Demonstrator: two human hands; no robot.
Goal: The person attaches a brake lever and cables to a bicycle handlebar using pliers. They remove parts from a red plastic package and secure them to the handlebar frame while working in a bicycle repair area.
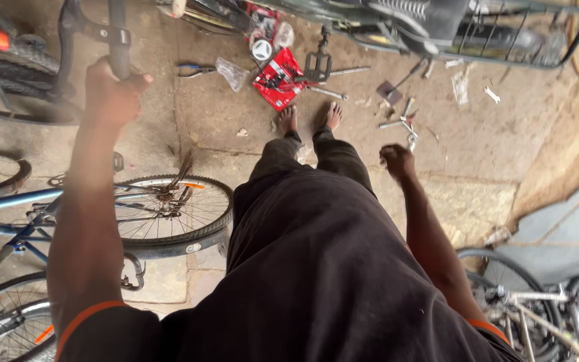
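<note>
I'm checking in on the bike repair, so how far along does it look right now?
Done: tools are already spread on the floor, with pliers, a red package, a pedal and wrenches laid out. In hand: the left hand grips a black handlebar; the right hand is closed, holding nothing I can see. Left: the loose pedal lies unfitted, and the tools are not picked up.

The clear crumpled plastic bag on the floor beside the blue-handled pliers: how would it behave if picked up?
The clear crumpled plastic bag looks thin and creased, so probably floppy and very light. It likely collapses under a pinch and could slide on the dusty stone floor if pushed. Its contents cannot be told.
</note>
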